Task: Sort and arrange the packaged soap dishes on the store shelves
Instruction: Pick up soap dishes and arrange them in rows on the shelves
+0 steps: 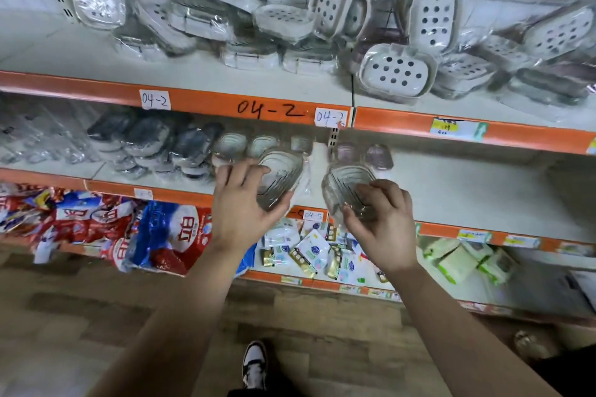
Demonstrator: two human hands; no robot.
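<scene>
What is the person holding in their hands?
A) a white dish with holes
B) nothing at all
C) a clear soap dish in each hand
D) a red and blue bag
C: the left hand grips the left clear dish and the right hand grips the right clear dish, both held in front of the middle shelf.

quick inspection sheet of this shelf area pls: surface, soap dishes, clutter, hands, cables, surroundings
surface: middle shelf, white with an orange front edge
job's things: left dish and right dish, clear, wrapped, held at the middle shelf's front; white dishes piled untidily on the top shelf; dark dishes at middle left
clutter: bags, packets, green packs on the bottom shelf
hands: left hand grips left dish; right hand grips right dish
cables: nothing seen
surroundings: wood floor, shoe, 04-2 label
</scene>
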